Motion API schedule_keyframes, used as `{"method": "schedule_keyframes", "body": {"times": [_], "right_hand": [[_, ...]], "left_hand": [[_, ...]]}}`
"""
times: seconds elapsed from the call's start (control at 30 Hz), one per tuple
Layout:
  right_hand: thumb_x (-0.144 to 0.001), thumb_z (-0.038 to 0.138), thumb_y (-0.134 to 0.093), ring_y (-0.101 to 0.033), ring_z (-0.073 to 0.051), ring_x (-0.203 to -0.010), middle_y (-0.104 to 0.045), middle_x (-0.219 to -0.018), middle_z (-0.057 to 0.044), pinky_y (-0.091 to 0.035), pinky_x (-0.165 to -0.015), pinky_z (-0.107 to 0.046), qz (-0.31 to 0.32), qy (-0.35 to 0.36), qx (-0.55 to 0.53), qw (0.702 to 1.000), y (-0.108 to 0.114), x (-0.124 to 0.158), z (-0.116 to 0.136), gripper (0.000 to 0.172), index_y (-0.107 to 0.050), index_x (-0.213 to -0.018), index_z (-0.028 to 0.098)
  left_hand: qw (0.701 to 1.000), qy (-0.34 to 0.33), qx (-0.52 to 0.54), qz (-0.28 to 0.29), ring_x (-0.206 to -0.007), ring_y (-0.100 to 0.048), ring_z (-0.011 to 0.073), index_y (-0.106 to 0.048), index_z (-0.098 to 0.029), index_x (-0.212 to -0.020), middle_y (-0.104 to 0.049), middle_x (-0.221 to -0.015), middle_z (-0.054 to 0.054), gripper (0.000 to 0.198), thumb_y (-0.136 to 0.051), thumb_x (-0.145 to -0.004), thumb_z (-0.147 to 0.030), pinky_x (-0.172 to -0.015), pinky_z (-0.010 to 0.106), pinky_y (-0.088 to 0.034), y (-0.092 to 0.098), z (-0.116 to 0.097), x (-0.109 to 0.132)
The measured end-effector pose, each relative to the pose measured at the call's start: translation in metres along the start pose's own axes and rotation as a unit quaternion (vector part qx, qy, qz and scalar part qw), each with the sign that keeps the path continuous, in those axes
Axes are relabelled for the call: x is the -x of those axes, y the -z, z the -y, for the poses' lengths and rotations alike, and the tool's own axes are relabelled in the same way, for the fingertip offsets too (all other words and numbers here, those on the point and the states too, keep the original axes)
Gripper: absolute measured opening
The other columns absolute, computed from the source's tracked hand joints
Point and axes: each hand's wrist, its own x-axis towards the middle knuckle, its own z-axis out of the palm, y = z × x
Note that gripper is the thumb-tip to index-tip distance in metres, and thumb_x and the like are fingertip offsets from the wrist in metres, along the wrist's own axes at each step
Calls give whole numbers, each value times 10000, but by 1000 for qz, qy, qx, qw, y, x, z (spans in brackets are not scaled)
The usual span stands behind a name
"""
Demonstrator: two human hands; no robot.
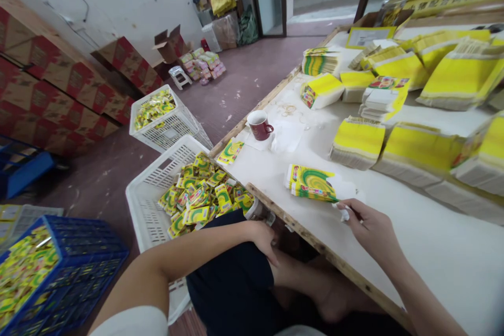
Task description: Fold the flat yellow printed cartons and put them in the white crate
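Note:
My left hand [263,239] rests on my bent leg below the table's edge, its fingers draped over the knee and partly hidden. Over the tabletop, my right hand [364,218] pinches a small white crumpled wad [344,214], perhaps tissue or cloth. Just beyond those fingertips lies a short stack of flat yellow-and-green printed packets [313,182], slightly fanned. A white smear or scrap shows at the stack's right end. One more yellow packet [230,151] lies alone by the table's left edge.
A dark red mug [260,125] stands on white paper. Bundled yellow packets [357,142] line the table's far and right side. Left of my legs, a white crate [144,215] holds filled packets; another white crate [177,128] and a blue crate [86,262] stand nearby.

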Motion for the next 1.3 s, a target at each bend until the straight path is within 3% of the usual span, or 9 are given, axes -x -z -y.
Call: {"method": "schedule_keyframes", "body": {"times": [0.13,0.3,0.47,0.67,0.9,1.1,1.3], "right_hand": [[-800,326,-518,-582,-145,-438,-708,-583,2,-444,-472,-235,0,9,2,1000,1,0,1,241,-737,-800,224],[-806,321,-512,-580,-139,-431,-719,-600,1,-443,-464,-230,1,9,2,1000,0,-1,1,244,-737,-799,225],[-808,317,-515,-599,-145,-439,-715,-585,6,-446,-469,-228,1,14,-6,1000,-1,-1,-1,242,-737,-812,224],[-795,313,-519,-570,-138,-423,-719,-596,3,-426,-457,-231,-3,24,5,1000,-1,-1,-2,236,-739,-807,227],[-795,326,-513,-530,-137,-399,-692,-559,9,-413,-446,-238,5,19,11,1000,-3,0,-4,245,-737,-805,227],[-806,333,-521,-583,-138,-439,-732,-624,-4,-444,-476,-232,1,25,6,1000,-2,0,-3,243,-737,-811,223],[-808,322,-510,-615,-149,-453,-742,-638,-9,-460,-482,-235,3,26,5,1000,-1,0,-4,248,-737,-818,222]], "left_hand": [[1000,14,-14,-6,-1073,-701,361,-719,-103,-1101,-734,-1174,219,664,-770,-706,-634,-883,387,-537,0,-3,-2],[999,-31,-8,22,-992,-711,249,-707,-188,-1124,-763,-1127,93,561,-810,-706,-548,-797,280,-527,5,-4,-1],[1000,-12,-21,5,-937,-715,245,-739,-185,-972,-778,-1025,78,366,-737,-799,-508,-764,295,-524,8,-4,-1],[999,-34,-21,-1,-1002,-714,243,-710,-195,-1151,-769,-1116,69,517,-838,-702,-415,-800,280,-529,8,-7,2],[998,-34,-49,-21,-913,-724,241,-745,-189,-1009,-786,-1001,68,358,-811,-739,-414,-743,293,-527,8,-5,0],[996,-56,-60,-25,-923,-720,226,-739,-214,-1055,-788,-1003,43,350,-813,-736,-336,-753,280,-518,7,-6,1],[996,-57,-62,-37,-939,-715,248,-755,-173,-947,-784,-1018,88,275,-818,-731,-331,-765,295,-517,8,-5,-1]]}}
